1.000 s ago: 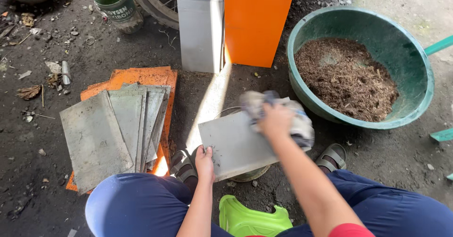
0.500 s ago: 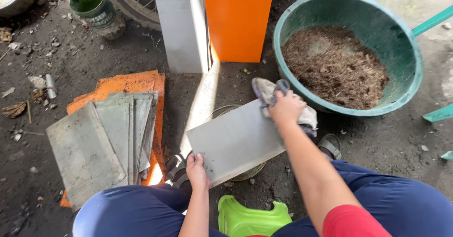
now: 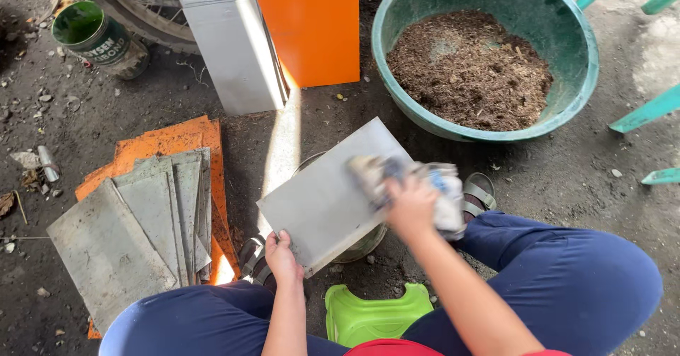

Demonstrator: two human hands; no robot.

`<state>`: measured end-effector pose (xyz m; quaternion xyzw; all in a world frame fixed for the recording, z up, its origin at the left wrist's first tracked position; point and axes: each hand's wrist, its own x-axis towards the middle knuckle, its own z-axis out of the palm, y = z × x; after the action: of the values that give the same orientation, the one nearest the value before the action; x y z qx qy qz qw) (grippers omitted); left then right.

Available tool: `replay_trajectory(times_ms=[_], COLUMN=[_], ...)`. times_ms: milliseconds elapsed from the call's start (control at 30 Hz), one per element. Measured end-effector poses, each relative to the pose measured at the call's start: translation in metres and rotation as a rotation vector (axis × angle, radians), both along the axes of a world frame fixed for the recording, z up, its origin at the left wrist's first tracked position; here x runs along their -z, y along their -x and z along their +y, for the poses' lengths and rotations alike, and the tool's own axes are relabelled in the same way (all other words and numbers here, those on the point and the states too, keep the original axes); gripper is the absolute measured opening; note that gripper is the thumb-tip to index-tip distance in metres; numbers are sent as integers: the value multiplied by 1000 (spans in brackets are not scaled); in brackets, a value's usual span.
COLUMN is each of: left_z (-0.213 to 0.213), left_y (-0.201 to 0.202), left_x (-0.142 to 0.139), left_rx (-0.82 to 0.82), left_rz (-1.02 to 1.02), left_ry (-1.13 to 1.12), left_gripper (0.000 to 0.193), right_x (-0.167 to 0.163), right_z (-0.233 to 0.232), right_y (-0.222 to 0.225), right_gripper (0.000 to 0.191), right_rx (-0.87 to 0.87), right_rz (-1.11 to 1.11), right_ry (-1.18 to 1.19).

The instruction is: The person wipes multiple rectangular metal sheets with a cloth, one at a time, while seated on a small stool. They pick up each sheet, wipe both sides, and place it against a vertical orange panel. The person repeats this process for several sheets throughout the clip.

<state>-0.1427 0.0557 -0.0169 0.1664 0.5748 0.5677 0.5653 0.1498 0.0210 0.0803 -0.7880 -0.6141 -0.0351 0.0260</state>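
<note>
- Grey metal panel propped over a small bucket; left hand pinches its near corner.
- Right hand fisted around rag, pressed on panel's right end.
- Best: brace firmly, wipe with even strokes.

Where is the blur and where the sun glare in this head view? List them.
Head view: the rag and right hand are smeared with motion blur; the left hand and grey panel are sharp. A bright strip of sunlight crosses the ground below the orange panel; elsewhere is shade.
</note>
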Motion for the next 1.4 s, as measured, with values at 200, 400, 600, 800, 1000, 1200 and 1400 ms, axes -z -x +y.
replay_trajectory(times_ms=[200,400,600,800,1000,1200,1400], left_z=[9,44,114,150,218,288,216], left_y=[2,-94,-249,-333,-304,-136,31], left_x=[-44,-113,-105,-91,-160,-316,-237], left_rx=[204,716,1564,2294,2164,1350,598], left_rz=[740,1369,1653,1857,1697,1504,920], left_ry=[138,-616,-977,-758,-647,-561,-554], left_gripper=[69,58,39,62,54,34,27], right_x=[-20,-46,-56,-61,-53,-53,-83], right_z=[22,15,20,27,27,25,20], right_y=[-141,-176,-176,-187,-200,-197,-178], right_gripper=[51,45,45,44,45,45,50], right_rx=[468,513,565,634,639,613,603], right_rz=[245,696,796,915,947,894,728], right_ry=[-18,-455,-509,-515,-600,-585,-452])
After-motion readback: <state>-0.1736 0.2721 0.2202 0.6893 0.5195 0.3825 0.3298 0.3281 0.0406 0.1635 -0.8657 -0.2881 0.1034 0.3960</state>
